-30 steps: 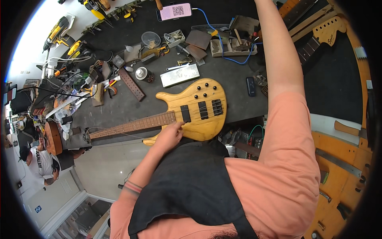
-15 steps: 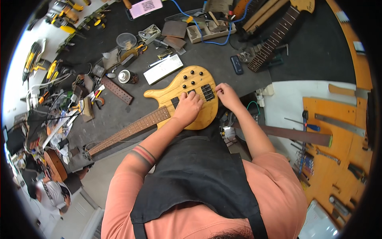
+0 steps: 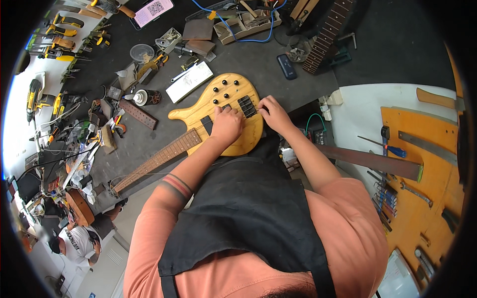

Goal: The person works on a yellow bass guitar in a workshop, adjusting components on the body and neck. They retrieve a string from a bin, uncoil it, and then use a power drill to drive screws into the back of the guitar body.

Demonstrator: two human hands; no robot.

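A natural-wood bass guitar (image 3: 233,141) lies on the dark bench, neck (image 3: 159,157) toward the lower left. It has black knobs (image 3: 224,83), dark pickups (image 3: 207,124) and a black bridge (image 3: 247,107). My left hand (image 3: 227,124) rests on the body with fingers curled over the middle pickup and strings; what they hold is hidden. My right hand (image 3: 274,115) is at the bridge end with fingers pinched together; anything between them is too small to make out.
Around the bench (image 3: 377,64) lie a white rectangular block (image 3: 189,80), a can (image 3: 144,97), a phone (image 3: 152,12), a second guitar neck (image 3: 328,35) and heaped tools. An orange tool board (image 3: 417,198) stands at right. A co-worker (image 3: 79,243) is at lower left.
My right arm has come down from the top of the view to the bridge. My left hand has moved onto the pickup area. The view has also shifted.
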